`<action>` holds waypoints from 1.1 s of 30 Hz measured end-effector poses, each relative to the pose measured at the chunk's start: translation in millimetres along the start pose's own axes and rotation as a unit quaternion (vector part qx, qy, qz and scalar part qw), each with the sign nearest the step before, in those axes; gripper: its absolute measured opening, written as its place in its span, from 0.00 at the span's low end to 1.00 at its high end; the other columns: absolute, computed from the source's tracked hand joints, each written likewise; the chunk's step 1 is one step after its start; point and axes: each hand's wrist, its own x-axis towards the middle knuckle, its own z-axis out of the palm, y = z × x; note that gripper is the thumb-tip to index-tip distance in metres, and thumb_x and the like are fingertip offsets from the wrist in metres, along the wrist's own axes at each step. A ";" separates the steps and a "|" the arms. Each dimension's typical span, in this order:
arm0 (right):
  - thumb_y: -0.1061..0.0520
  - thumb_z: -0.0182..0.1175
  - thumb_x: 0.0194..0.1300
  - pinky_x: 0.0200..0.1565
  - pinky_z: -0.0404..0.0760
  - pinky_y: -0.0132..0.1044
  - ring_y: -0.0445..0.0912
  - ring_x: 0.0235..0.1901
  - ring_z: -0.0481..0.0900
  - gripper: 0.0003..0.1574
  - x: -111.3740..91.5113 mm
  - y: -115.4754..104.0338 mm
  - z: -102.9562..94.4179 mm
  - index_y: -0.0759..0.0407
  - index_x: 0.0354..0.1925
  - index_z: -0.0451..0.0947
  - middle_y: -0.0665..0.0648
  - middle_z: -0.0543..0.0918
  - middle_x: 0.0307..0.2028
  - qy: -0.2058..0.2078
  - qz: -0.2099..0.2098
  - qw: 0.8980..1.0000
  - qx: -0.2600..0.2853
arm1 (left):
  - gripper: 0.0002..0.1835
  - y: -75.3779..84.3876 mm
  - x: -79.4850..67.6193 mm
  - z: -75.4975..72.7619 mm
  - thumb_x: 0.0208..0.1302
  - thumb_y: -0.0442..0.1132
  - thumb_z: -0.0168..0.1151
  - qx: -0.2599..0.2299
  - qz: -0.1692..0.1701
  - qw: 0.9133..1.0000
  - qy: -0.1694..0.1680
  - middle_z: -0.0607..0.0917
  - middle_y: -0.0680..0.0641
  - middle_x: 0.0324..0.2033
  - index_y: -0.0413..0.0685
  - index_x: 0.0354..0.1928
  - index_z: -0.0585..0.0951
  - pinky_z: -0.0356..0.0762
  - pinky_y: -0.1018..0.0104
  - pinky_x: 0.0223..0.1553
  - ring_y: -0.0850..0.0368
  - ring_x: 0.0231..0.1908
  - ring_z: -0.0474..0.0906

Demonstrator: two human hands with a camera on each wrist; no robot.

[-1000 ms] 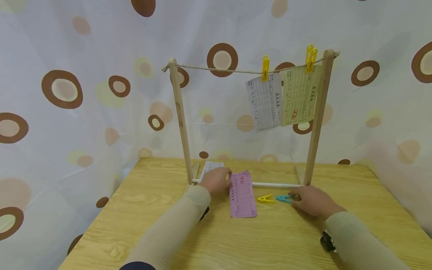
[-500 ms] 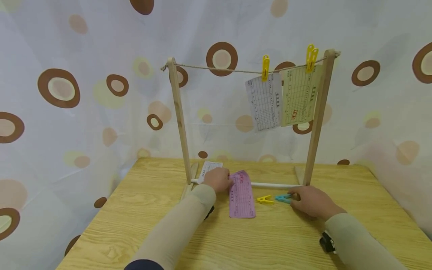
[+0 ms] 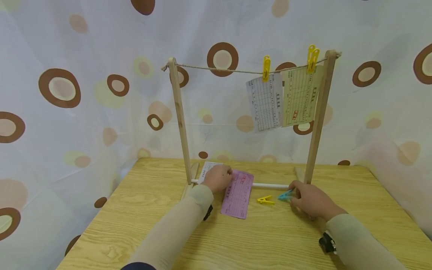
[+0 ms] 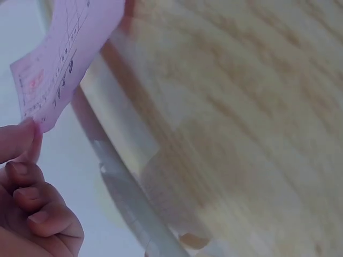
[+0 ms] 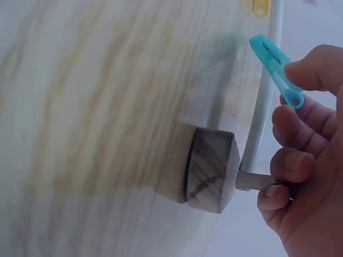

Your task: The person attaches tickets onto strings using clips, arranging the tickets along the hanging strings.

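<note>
The left hand (image 3: 217, 179) is pinching the pink slip (image 3: 237, 197) by its corner, fingers (image 4: 40, 198) nearly closing together; the slip is slanting across the front of the white rod (image 3: 270, 185), though whether its lower edge is touching the worktop (image 3: 256, 240) is hard to tell. The right hand (image 3: 312, 200) is holding the blue clothespin (image 3: 285, 195) by its handle end, between thumb and forefinger, near the right post (image 3: 318, 127). A yellow clothespin (image 3: 265, 200) is lying between the slip and the blue one.
</note>
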 end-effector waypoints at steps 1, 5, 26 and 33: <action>0.57 0.61 0.67 0.26 0.69 0.41 0.45 0.22 0.69 0.20 -0.2 -1.3 -0.5 0.60 0.55 0.74 0.51 0.72 0.27 0.003 -0.001 1.000 0.002 | 0.15 0.4 -1.3 -1.5 0.76 0.45 0.56 -0.006 0.001 1.000 0.000 0.86 0.48 0.49 0.46 0.55 0.85 0.80 0.57 0.44 0.54 0.45 0.82; 0.57 0.59 0.68 0.27 0.67 0.40 0.45 0.22 0.67 0.18 -0.7 -4.0 -2.7 0.61 0.54 0.74 0.51 0.71 0.26 0.016 -0.006 1.000 0.006 | 0.17 0.6 -4.3 -7.5 0.77 0.46 0.55 -0.012 0.013 1.000 0.007 0.86 0.48 0.52 0.46 0.57 0.84 0.80 0.55 0.48 0.52 0.49 0.82; 0.45 0.62 0.72 0.24 0.64 0.36 0.41 0.20 0.62 0.18 -2.5 -23.0 -23.9 0.56 0.51 0.76 0.49 0.69 0.25 0.089 -0.060 0.994 0.024 | 0.12 -10.3 -22.8 -32.0 0.75 0.46 0.58 -0.038 0.069 0.995 0.056 0.84 0.53 0.36 0.48 0.49 0.85 0.75 0.64 0.33 0.59 0.31 0.76; 0.45 0.62 0.72 0.23 0.64 0.36 0.41 0.19 0.61 0.21 -5.6 -40.7 -36.8 0.58 0.53 0.78 0.49 0.70 0.23 0.096 -0.067 0.993 0.020 | 0.10 -10.1 -33.9 -40.8 0.75 0.46 0.58 -0.030 0.088 0.993 0.079 0.80 0.55 0.29 0.51 0.48 0.84 0.71 0.65 0.26 0.60 0.25 0.71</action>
